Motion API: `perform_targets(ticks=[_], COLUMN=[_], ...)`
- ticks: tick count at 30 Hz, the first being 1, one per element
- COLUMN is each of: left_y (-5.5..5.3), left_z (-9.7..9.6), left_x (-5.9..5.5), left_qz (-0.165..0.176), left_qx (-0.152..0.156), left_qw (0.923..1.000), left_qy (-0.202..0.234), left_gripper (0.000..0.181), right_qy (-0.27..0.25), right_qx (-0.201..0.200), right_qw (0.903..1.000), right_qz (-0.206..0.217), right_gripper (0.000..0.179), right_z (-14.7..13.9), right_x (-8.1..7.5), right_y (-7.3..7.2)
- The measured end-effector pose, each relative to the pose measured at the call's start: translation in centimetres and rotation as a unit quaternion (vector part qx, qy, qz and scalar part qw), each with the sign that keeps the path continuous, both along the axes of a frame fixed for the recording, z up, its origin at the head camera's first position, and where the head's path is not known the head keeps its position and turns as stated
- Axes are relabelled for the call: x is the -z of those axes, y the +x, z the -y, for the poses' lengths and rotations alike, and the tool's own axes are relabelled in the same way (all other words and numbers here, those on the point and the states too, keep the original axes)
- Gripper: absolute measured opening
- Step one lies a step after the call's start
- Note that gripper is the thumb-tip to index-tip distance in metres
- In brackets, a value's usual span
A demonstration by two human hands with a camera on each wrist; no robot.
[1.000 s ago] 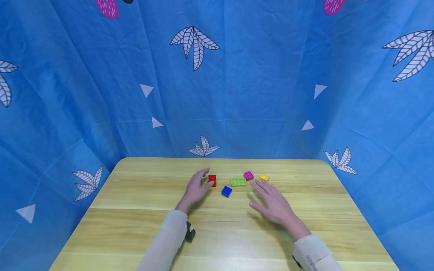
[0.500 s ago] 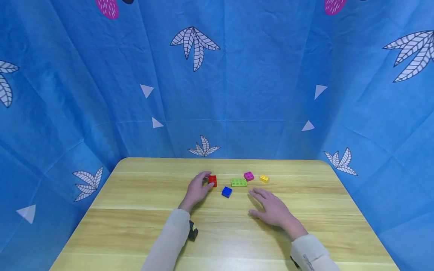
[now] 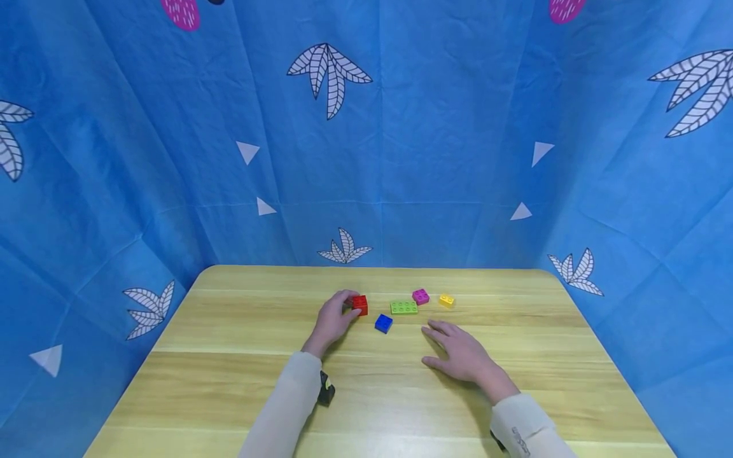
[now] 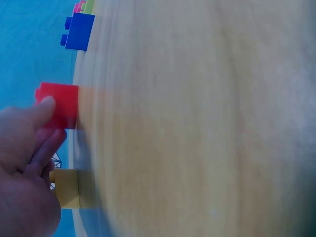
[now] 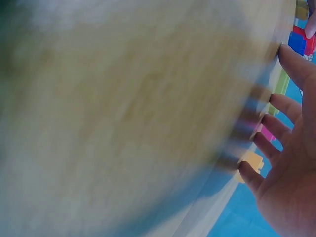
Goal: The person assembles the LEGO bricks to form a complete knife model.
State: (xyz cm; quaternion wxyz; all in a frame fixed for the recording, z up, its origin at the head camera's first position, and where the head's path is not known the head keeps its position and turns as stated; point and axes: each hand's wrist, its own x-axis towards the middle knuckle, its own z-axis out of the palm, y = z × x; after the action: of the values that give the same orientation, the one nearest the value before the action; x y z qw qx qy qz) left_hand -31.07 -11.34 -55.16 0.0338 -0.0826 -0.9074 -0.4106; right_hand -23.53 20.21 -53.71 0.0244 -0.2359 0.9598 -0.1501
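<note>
Now blue leaf-print curtains (image 3: 452,114) are enclosing the wood-grain desk (image 3: 206,381). We're counting one each: blue brick (image 3: 383,324), green brick (image 3: 403,308), magenta brick (image 3: 420,296), yellow brick (image 3: 446,300), tan brick (image 4: 67,189) and, near it, red brick (image 3: 361,305), which the left hand (image 3: 331,323) is pinching; the right hand (image 3: 462,355) is spreading loose, its grip released.

We see a blue fabric backdrop (image 3: 446,114), creased and printed with white leaf sprigs (image 3: 335,95), pale triangles (image 3: 247,152) and pink white-flecked shapes (image 3: 182,14), hanging behind and on both sides of a wood-grain tabletop (image 3: 200,369) with rounded far corners.
</note>
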Motion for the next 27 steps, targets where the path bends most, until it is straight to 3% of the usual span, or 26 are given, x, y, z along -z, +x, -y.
perform_targets(ticks=[19, 27], left_y=[0.5, 1.5], left_z=[-0.2, -0.1], left_x=[-0.1, -0.9], left_qz=[-0.014, -0.029], left_qx=[0.013, 0.025], left_qw=[0.9998, 0.9993], left_qy=[0.003, 0.0], left_gripper=[0.037, 0.038], right_qy=[-0.001, 0.001], right_qx=[0.001, 0.002], right_qw=[1.0, 1.0], right_qz=[0.006, 0.001], right_gripper=[0.07, 0.07], right_z=[0.0, 0.1], right_x=[0.0, 0.1], right_y=[0.0, -0.1])
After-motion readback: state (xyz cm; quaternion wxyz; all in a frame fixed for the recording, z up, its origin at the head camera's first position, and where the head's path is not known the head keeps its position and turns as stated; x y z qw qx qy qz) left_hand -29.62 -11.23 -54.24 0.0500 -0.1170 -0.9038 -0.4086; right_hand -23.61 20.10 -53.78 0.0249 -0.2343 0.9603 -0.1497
